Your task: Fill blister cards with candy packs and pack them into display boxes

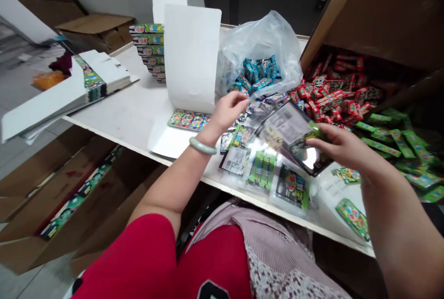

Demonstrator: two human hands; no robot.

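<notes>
A glossy plastic packet (291, 137) lies nearest, on a smooth white tabletop (114, 91); farther off stand a thin translucent plastic bag (256, 45), matt white paperboard (192, 58) and a rough corrugated cardboard box (374, 21).

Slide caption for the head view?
Right hand holds a glossy printed packet; left hand hovers over loose packets on a white table.

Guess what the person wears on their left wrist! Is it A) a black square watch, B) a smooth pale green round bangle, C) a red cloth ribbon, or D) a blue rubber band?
B. A smooth pale green round bangle circles the wrist just behind the left hand.
</notes>
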